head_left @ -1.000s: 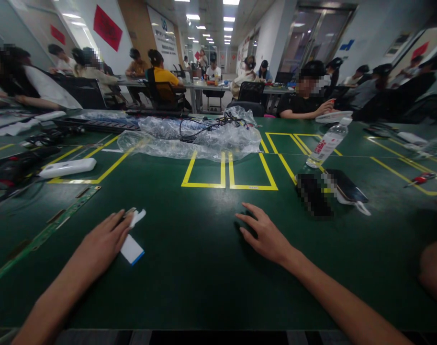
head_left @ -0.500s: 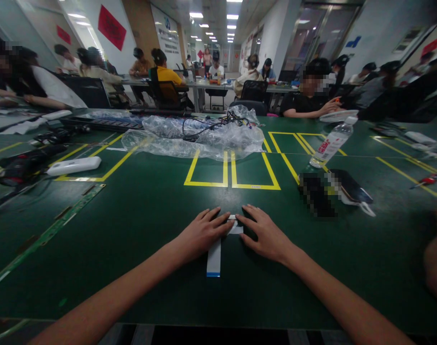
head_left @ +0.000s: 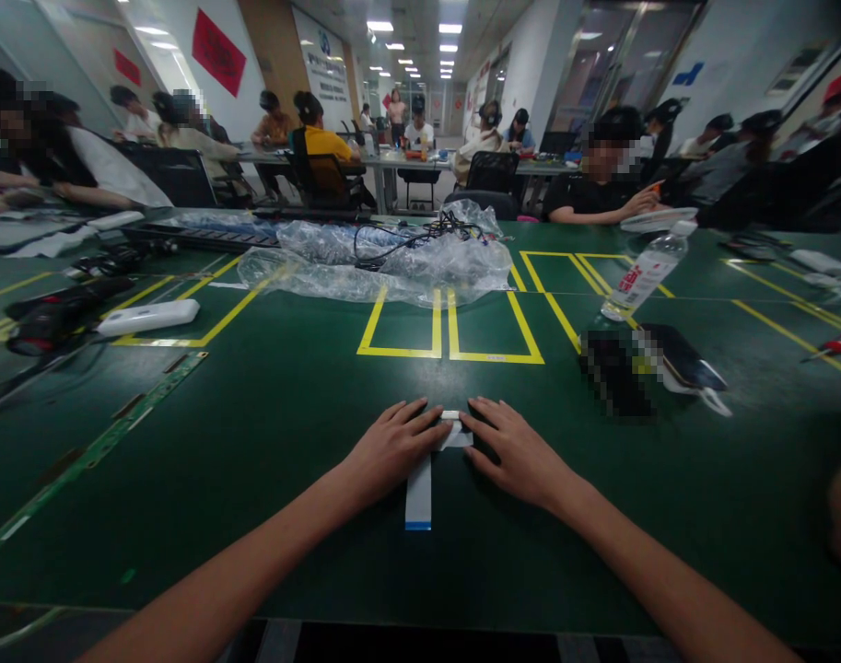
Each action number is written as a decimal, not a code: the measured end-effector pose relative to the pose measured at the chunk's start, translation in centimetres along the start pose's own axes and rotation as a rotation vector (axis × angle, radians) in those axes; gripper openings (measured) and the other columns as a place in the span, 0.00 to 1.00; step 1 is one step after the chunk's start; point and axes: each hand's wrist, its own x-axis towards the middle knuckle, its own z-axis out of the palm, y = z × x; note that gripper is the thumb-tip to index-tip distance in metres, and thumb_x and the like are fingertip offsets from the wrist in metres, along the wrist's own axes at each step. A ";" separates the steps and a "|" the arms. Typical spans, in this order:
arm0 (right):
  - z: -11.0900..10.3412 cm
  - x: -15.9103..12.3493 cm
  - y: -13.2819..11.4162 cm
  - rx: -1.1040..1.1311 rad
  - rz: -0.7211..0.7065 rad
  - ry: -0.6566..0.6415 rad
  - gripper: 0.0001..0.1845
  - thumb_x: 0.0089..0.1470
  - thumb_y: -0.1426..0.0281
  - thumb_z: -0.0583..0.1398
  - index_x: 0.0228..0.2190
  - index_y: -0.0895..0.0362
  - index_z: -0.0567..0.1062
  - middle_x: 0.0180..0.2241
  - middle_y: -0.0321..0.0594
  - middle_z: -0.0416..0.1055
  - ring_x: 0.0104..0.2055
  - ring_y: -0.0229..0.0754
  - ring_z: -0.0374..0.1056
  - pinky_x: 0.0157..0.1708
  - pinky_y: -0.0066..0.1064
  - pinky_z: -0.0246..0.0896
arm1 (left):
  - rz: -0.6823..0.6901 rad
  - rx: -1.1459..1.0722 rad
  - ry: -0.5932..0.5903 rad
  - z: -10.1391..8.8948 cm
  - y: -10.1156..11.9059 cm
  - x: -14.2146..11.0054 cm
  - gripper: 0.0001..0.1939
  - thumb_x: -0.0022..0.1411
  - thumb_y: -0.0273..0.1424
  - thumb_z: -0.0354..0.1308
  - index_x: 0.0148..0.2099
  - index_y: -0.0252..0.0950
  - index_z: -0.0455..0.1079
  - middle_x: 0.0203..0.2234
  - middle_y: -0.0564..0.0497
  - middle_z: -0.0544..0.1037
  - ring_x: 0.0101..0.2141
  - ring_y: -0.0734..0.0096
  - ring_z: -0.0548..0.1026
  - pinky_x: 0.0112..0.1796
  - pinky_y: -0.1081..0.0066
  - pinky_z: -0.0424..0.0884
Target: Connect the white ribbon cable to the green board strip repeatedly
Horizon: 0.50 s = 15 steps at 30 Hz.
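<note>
A white flat ribbon cable (head_left: 418, 488) with a blue end lies on the green table mat (head_left: 288, 442), running toward me. My left hand (head_left: 391, 448) rests on its far end from the left, fingers stretched out flat. My right hand (head_left: 518, 453) lies flat on the mat just to the right, its fingertips touching the same far end. A small dark object sits under my right fingers; I cannot make it out.
A long green circuit strip (head_left: 109, 440) lies at the left. Crumpled clear plastic with black cables (head_left: 399, 258) sits beyond yellow tape boxes (head_left: 448, 331). A water bottle (head_left: 645, 272) and phones (head_left: 683, 364) are at the right, a white device (head_left: 147, 317) at the left. People sit around.
My left hand carried the white ribbon cable from the left to the middle and laid it beside my right hand. Over the last half second the hands barely moved.
</note>
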 end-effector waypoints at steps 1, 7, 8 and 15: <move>0.0 0.0 0.0 -0.001 -0.004 -0.002 0.30 0.64 0.59 0.56 0.64 0.55 0.65 0.67 0.51 0.57 0.70 0.55 0.51 0.67 0.56 0.46 | 0.000 -0.004 0.005 0.0 0.0 0.0 0.28 0.70 0.25 0.52 0.69 0.45 0.55 0.67 0.45 0.62 0.66 0.48 0.58 0.60 0.45 0.62; -0.2 0.0 -0.1 -0.009 0.008 -0.013 0.29 0.64 0.61 0.56 0.64 0.56 0.65 0.67 0.52 0.57 0.69 0.55 0.52 0.67 0.56 0.46 | -0.081 -0.021 0.003 -0.1 -0.5 -0.3 0.24 0.73 0.32 0.48 0.69 0.42 0.58 0.66 0.44 0.64 0.65 0.52 0.61 0.60 0.48 0.64; -0.2 0.0 0.0 -0.008 0.010 -0.014 0.29 0.64 0.61 0.56 0.64 0.55 0.65 0.67 0.52 0.57 0.69 0.55 0.52 0.67 0.56 0.46 | -0.132 -0.016 0.002 -0.3 -0.9 -0.6 0.24 0.74 0.34 0.46 0.69 0.41 0.58 0.66 0.43 0.64 0.65 0.52 0.62 0.60 0.48 0.64; -0.3 -0.2 0.4 0.024 0.004 -0.015 0.30 0.64 0.61 0.57 0.64 0.54 0.64 0.68 0.49 0.56 0.69 0.55 0.52 0.66 0.57 0.46 | -0.557 0.094 -0.100 -2.3 -5.8 -5.2 0.29 0.72 0.43 0.43 0.69 0.35 0.60 0.67 0.40 0.61 0.66 0.50 0.61 0.60 0.48 0.64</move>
